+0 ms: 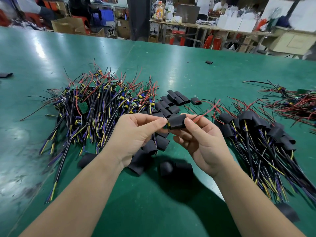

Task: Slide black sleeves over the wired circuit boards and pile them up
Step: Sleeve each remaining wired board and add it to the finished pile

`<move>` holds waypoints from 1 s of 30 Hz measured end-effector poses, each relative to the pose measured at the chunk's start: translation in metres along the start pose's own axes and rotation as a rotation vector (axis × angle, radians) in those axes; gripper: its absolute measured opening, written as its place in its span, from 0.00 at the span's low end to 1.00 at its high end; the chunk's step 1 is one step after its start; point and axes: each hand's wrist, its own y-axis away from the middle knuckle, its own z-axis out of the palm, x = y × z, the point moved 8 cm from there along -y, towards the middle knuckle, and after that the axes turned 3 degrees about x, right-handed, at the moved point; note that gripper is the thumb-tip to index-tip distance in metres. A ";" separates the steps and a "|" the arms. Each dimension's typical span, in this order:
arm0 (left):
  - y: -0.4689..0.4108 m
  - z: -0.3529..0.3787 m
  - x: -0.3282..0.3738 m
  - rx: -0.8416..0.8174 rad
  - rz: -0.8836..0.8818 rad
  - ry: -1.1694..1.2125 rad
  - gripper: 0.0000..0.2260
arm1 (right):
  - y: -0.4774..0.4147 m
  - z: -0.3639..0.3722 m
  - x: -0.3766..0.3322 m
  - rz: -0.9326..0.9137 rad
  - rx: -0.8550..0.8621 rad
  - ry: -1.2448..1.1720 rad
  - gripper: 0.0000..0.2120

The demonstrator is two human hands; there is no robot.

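Both hands, left hand (136,132) and right hand (201,141), pinch the black sleeve (177,124) between them.

Green glossy worktable (51,53) reflecting overhead light; cardboard boxes (68,24), cluttered wooden bench (205,25) behind.

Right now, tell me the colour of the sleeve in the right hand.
The sleeve is plain black; head view shows it best.

Two bare hands: left hand (135,134), right hand (203,144). Forearms bare too, as far as they show above the table (17,142). Thumbnails short and plain, fingertips rounded.
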 end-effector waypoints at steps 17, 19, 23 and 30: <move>-0.001 0.003 -0.009 -0.031 -0.061 0.023 0.05 | 0.001 0.000 -0.012 -0.162 -0.026 0.235 0.14; 0.000 0.005 -0.010 -0.055 -0.072 0.032 0.05 | 0.001 0.000 -0.015 -0.176 -0.051 0.234 0.14; 0.000 0.007 -0.010 -0.083 -0.089 0.051 0.05 | 0.001 0.002 -0.016 -0.167 -0.086 0.209 0.16; -0.001 0.005 -0.013 -0.085 -0.098 0.065 0.06 | -0.001 0.002 -0.008 -0.117 -0.079 0.114 0.18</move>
